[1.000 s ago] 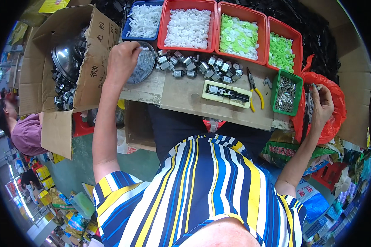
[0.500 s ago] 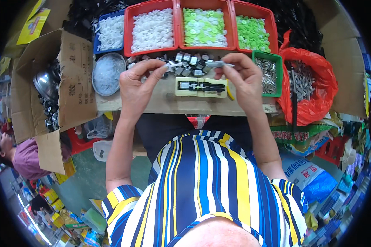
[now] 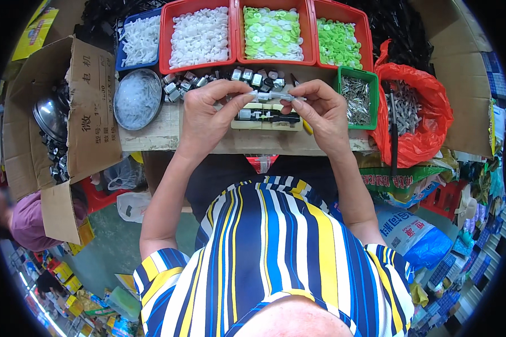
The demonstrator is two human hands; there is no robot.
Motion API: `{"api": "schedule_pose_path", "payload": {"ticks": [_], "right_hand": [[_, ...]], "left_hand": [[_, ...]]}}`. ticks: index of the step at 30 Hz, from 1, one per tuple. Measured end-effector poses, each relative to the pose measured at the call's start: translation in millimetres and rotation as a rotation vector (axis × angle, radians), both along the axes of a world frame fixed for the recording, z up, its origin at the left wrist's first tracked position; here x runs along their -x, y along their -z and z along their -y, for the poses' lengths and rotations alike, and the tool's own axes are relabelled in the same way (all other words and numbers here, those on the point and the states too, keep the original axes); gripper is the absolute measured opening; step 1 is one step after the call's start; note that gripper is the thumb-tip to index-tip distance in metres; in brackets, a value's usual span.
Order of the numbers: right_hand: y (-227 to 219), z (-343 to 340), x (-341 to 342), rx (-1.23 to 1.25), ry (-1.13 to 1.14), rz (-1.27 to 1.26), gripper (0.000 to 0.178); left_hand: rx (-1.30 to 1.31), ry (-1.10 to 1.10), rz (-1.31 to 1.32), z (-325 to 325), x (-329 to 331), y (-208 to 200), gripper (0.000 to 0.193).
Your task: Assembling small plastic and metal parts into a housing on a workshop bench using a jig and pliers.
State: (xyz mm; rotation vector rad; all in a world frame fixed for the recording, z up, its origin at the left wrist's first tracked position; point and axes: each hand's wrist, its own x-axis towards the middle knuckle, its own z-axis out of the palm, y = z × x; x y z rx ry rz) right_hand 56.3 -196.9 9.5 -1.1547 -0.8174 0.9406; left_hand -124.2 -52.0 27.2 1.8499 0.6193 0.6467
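Workbench (image 3: 168, 132) bears cream fixture (image 3: 253, 126) near front edge; left hand (image 3: 207, 115) pinches white piece (image 3: 262, 96), right hand (image 3: 327, 117) grey piece (image 3: 284, 96); joining looks unfinished.

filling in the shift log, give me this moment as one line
left hand: pinching white part; right hand: pinching grey part; parts: held end to end, contact unclear; nearby: cream tray

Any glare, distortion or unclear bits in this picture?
Head view: black corners, edges bending toward the rim. Head view: glints on the metal bowl. Head view: pale pieces between left hand and right hand, too small to make out clearly.
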Motion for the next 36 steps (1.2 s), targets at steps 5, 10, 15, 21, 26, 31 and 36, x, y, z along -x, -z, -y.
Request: {"api": "schedule_pose_path", "payload": {"ticks": [5,10,15,21,26,31,36], "right_hand": [[0,3,-7,-0.013,-0.07,-0.049,0.014],[1,8,-13,-0.015,-0.087,-0.113,0.015],[0,12,-15,0.09,-0.048,-0.055,0.018],[6,14,-20,0.112,-0.037,-0.118,0.018],[3,13,-19,0.14,-0.034,-0.082,0.018],[1,18,-19,0.183,-0.093,0.005,0.017],[13,27,-29,0.299,-0.018,0.149,0.013]], "left_hand": [[0.443,0.09,0.018,-5,1,8,0.015],[0.539,0.141,0.008,-3,-5,4,0.018],[0.53,0.13,-0.02,3,-13,4,0.023],[-0.422,0.123,0.041,10,-16,0,0.025],[-0.647,0.134,0.037,7,-16,4,0.018],[-0.448,0.195,-0.038,5,-11,22,0.019],[-0.467,0.147,-0.033,5,-6,26,0.023]]}}
